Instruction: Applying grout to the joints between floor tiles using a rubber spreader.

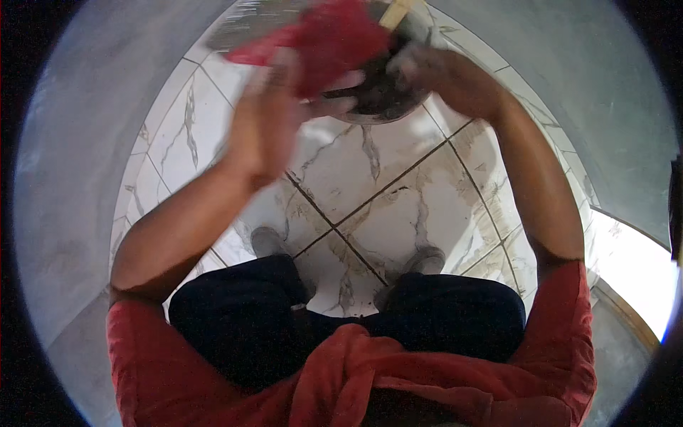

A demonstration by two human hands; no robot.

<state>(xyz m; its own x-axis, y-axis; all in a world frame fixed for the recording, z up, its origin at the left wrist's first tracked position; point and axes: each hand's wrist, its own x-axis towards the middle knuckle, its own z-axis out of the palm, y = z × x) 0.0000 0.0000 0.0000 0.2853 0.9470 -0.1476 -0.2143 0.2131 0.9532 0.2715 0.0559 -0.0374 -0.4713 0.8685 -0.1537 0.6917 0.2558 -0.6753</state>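
My left hand [277, 107] is closed on a red piece of thin, folded-looking material [327, 46], blurred by motion; whether it is cloth or plastic I cannot tell. The thumb lies at its near edge and the fingertips show beneath it on the right. Under it stands a round, dark-insided bucket [384, 114], partly covered by the red piece and my hands. At the bucket's right side is my right hand [423, 71], its fingers smeared by motion. A flat wooden stick [395, 13] leans up from the bucket's far side.
Marbled white floor tiles [370, 185] with dirt smears and dark joints lie between my feet [270, 242] and the bucket. Grey walls [92, 142] curve up on both sides. A streaked grey surface [249, 28] shows behind the red piece. Bright light [629, 263] enters at the right.
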